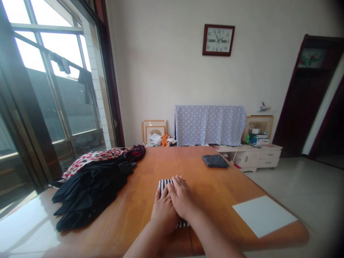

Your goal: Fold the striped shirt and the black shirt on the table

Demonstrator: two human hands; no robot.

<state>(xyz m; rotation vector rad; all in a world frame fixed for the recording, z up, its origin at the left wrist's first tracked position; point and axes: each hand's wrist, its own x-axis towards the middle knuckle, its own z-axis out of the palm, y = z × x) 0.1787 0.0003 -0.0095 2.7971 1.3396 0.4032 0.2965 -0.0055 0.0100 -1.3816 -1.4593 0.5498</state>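
A black-and-white striped cloth (166, 183), folded into a compact bundle, lies near the front middle of the wooden table. Both hands press down on it and cover most of it; only its far edge and a bit of its near edge show. My left hand (164, 210) rests flat on the left part, fingers stretched forward and apart. My right hand (182, 197) lies over the right part, its thumb side overlapping the left hand, fingers extended. Whether the cloth is a garment I cannot tell.
The wooden table (150, 161) bears a heap of black clothes (91, 190) at left, with a red-spotted white cloth (94, 159) behind it. A folded dark grey cloth (215, 161) lies at the far right, and a pale sheet (264, 216) near the right edge.
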